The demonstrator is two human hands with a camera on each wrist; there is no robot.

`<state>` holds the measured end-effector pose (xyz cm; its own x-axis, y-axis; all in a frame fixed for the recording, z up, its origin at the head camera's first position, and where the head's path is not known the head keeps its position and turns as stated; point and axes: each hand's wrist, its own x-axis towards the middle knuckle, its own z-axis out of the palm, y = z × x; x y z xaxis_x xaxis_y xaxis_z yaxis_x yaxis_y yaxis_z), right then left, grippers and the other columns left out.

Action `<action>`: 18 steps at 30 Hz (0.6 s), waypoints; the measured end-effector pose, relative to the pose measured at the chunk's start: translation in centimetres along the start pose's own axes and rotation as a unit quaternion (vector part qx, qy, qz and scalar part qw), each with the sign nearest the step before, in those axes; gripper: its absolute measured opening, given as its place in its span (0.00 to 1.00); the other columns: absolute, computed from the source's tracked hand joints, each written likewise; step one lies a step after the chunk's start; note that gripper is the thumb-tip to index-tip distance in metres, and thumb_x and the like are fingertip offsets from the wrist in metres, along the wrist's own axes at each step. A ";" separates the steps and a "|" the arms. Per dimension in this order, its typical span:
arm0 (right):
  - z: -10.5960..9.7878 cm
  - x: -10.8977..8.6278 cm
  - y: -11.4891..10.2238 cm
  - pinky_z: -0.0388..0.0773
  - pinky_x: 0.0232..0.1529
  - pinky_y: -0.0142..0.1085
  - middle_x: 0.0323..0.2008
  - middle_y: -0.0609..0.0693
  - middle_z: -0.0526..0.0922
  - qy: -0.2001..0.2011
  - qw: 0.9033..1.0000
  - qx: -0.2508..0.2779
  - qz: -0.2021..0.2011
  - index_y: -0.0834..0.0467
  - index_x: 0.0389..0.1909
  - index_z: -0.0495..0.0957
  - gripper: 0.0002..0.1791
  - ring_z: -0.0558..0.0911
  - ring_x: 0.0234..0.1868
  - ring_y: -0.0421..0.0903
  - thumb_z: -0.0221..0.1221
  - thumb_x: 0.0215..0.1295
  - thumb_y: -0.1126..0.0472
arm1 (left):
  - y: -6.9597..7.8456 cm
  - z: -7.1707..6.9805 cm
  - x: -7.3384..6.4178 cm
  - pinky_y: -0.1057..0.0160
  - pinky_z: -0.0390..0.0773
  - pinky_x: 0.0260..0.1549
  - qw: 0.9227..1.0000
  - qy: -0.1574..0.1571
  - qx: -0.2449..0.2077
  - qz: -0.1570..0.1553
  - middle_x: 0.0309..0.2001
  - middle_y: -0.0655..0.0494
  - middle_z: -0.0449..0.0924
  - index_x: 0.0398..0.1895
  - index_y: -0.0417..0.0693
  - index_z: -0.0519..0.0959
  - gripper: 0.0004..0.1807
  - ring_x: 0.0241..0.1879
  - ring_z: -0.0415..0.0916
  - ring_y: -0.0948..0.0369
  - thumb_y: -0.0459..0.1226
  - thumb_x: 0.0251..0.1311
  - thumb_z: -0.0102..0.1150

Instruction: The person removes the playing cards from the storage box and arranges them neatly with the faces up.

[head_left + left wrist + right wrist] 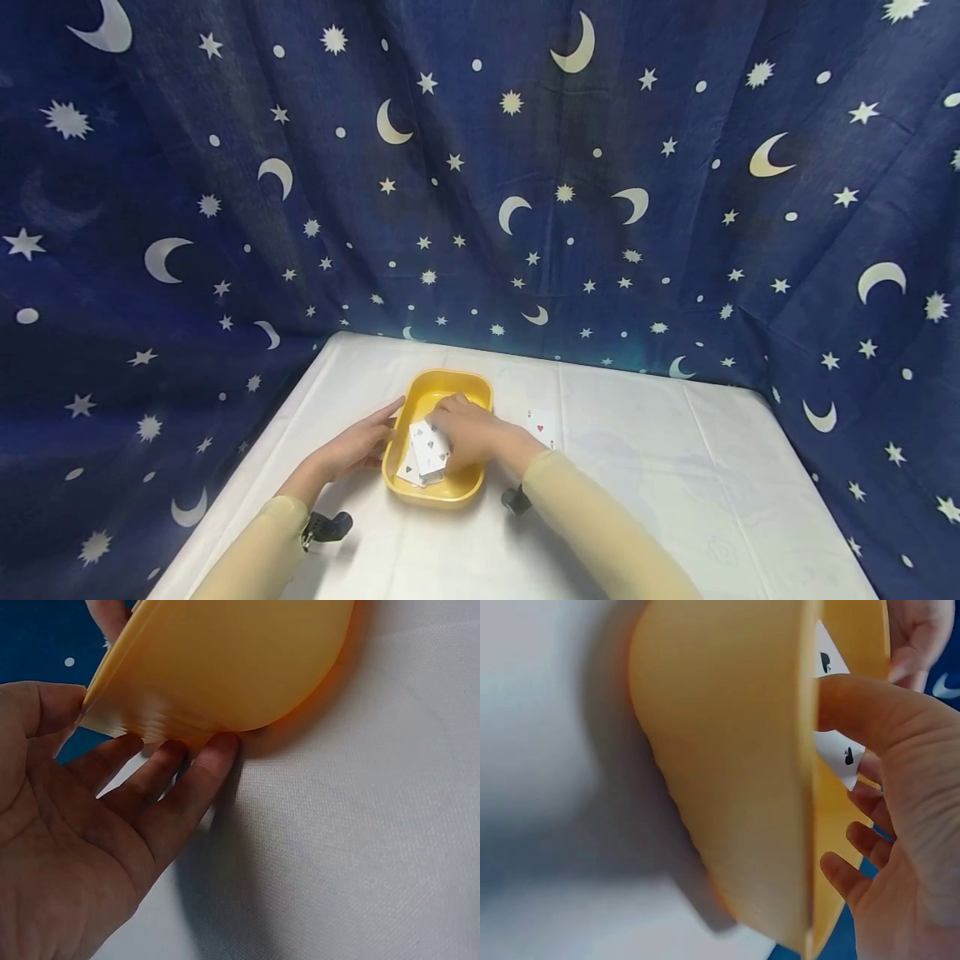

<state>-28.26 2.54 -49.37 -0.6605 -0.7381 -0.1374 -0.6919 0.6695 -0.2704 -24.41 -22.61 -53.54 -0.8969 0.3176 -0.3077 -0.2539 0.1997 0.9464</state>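
A yellow plastic tub (448, 382) stands on the white-covered table, with several playing cards (430, 446) in its near part. Black spades mark the card faces. My right hand (468, 429) reaches down into the tub and pinches a spade card (847, 756) between thumb and index finger, its other fingers loosely bent. How many cards it holds is hidden. My left hand (360, 442) touches the tub's left side. In the left wrist view, its extended fingers (214, 761) rest against the outer wall, and one fingertip meets the rim.
Right of the tub, partly behind the right wrist, a heart card (541, 427) lies face up on the white tablecloth (645, 475). A dark blue curtain (480, 183) with moons and stars surrounds the table's back and sides. Each wrist wears a small black camera (327, 527).
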 end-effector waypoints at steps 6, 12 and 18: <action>-2.2 -1.6 0.9 0.67 0.67 0.40 0.66 0.46 0.70 0.032 0.999 0.031 0.019 0.49 0.72 0.71 0.50 0.66 0.64 0.44 0.79 0.46 0.40 | 0.3 0.0 -0.2 0.46 0.81 0.51 1.000 -0.002 -0.004 -0.002 0.79 0.32 0.48 0.84 0.61 0.49 0.40 0.65 0.69 0.44 0.33 0.71 0.47; -4.4 -3.8 3.1 0.65 0.70 0.44 0.66 0.47 0.71 0.073 0.997 0.029 0.025 0.48 0.71 0.72 0.52 0.65 0.68 0.46 0.75 0.45 0.31 | 0.3 -0.1 -0.1 0.48 0.83 0.47 1.000 0.002 -0.001 -0.012 0.78 0.33 0.50 0.84 0.63 0.50 0.40 0.59 0.73 0.46 0.34 0.71 0.48; -5.8 -6.5 6.2 0.64 0.70 0.46 0.68 0.48 0.70 0.088 0.993 0.028 0.067 0.47 0.74 0.69 0.51 0.64 0.70 0.48 0.78 0.46 0.45 | 0.2 0.0 0.0 0.48 0.83 0.47 1.000 0.004 0.003 -0.014 0.78 0.35 0.53 0.84 0.63 0.50 0.40 0.60 0.74 0.46 0.36 0.71 0.49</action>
<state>-29.91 11.98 -44.58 -0.7899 -0.6131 -0.0093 -0.5798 0.7518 -0.3140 -24.43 -22.56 -53.31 -0.8923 0.3045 -0.3334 -0.2767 0.2146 0.9367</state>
